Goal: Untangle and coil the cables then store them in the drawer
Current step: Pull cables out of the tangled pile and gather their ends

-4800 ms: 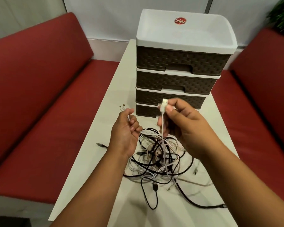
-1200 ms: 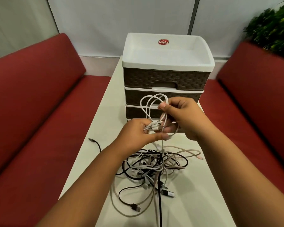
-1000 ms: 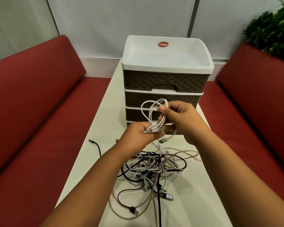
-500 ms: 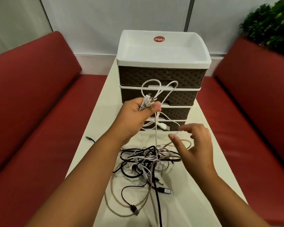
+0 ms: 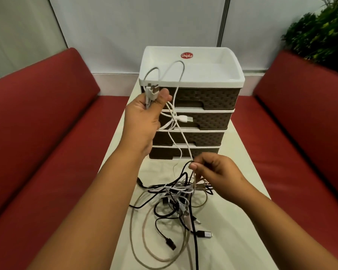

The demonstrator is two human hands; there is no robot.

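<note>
My left hand [image 5: 144, 115] is raised in front of the drawer unit [image 5: 191, 102] and grips a white multi-head cable [image 5: 176, 94] by its plug ends, with loops standing above the fist. Its USB plug [image 5: 185, 119] dangles beside my palm. The cable's strand runs down to my right hand [image 5: 215, 174], which pinches cable strands just above the tangled pile of black, white and beige cables [image 5: 176, 199] on the white table [image 5: 232, 221]. All of the unit's brown drawers are shut.
Red bench seats flank the narrow table on the left [image 5: 47, 152] and right [image 5: 300, 143]. A green plant [image 5: 324, 34] stands at the back right. The drawer unit has an open white tray top [image 5: 203, 69]. Loose plugs [image 5: 204, 234] lie near the table's front.
My left hand has lifted the white cable higher, up to the top drawer's level. My right hand, open half a second ago, has closed on strands above the pile.
</note>
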